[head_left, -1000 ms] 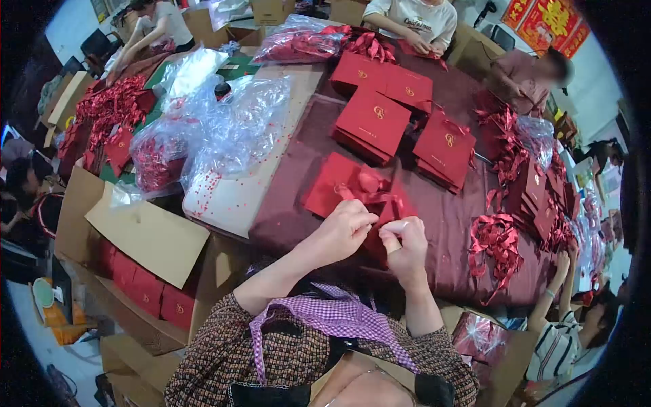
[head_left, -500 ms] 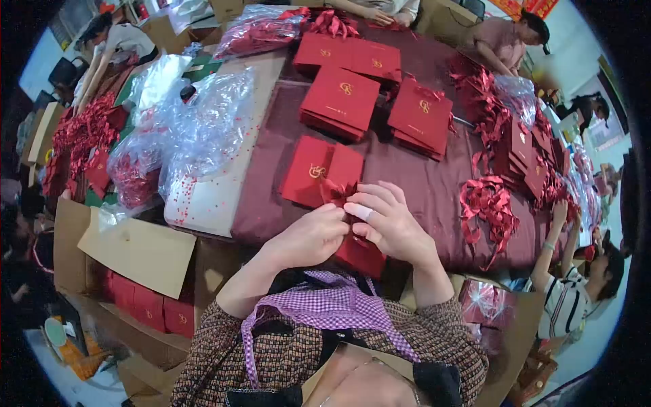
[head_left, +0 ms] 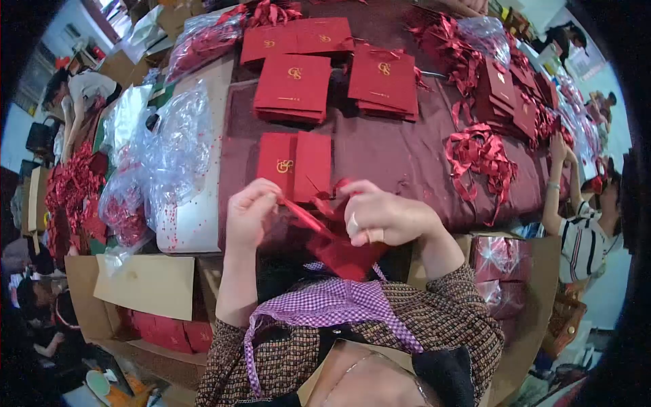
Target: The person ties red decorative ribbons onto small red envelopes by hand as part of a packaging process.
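Note:
My left hand (head_left: 251, 211) pinches one end of a red ribbon (head_left: 303, 216), which stretches taut toward the middle. Curled fingers close my right hand (head_left: 393, 217); some red ribbon shows at its fingertips, partly hidden and blurred. Below and between the hands is a red card-like piece (head_left: 346, 256), blurred, at the table's near edge. Just beyond them lies an open red folder (head_left: 277, 159) with a gold monogram on its left part. Two stacks of similar red pieces, a left stack (head_left: 293, 85) and a right stack (head_left: 383, 80), sit farther back.
A tangle of red ribbons (head_left: 480, 159) lies on the maroon cloth (head_left: 393, 152) at right. Crumpled clear plastic (head_left: 180, 142) covers the left side. Cardboard boxes (head_left: 91, 298) stand by the near edge. A co-worker in a striped shirt (head_left: 583, 247) is at right.
My hands have moved apart: the left went left, drawing the ribbon taut, and the right shifted slightly right. The whole view has turned, so the table's contents appear farther left.

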`<control>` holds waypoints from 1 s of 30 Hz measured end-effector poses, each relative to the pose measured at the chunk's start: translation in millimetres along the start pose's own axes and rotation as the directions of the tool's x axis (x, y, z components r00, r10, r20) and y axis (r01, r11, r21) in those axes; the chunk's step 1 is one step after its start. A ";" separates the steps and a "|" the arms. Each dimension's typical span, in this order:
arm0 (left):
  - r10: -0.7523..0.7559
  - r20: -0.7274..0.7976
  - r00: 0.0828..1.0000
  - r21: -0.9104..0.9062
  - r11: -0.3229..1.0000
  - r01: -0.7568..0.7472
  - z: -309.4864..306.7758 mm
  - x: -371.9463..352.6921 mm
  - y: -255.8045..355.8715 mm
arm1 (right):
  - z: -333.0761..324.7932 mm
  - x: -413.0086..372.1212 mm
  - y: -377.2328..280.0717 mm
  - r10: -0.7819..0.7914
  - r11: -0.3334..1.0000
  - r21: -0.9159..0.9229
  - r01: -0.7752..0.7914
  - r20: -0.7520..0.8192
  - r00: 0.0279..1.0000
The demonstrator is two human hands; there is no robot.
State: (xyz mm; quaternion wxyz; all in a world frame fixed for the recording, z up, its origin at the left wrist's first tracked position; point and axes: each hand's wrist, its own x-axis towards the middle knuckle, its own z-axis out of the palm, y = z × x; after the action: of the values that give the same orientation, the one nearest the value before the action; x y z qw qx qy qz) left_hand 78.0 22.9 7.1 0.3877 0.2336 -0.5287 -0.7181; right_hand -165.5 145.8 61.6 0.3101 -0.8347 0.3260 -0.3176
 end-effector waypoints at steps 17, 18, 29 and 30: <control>-0.193 -0.127 0.973 -0.105 0.978 0.181 49.6 17.6 -4.8 | -10.7 -10.4 -14.0 0.086 0.850 -0.474 -0.230 -0.305 0.948; -0.189 -0.151 0.970 -0.117 0.978 0.172 49.6 21.2 0.2 | -14.8 -17.0 -23.0 0.097 0.872 -0.455 -0.180 -0.199 0.975; -0.268 -0.035 0.963 -0.182 0.949 0.258 92.5 108.2 35.6 | -94.3 -49.1 27.2 -0.190 0.806 -0.527 -0.269 -0.662 0.725; -0.256 -0.039 0.966 -0.154 0.957 0.247 100.9 121.5 39.3 | -118.7 -45.2 34.7 -0.229 0.781 -0.551 -0.294 -0.690 0.686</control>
State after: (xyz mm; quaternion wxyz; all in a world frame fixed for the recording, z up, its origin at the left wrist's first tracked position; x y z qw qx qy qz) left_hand -56.8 -21.9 86.6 0.3247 0.2903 -0.4285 -0.7916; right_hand -291.0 121.8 93.6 -0.1333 -0.6857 0.5228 -0.4886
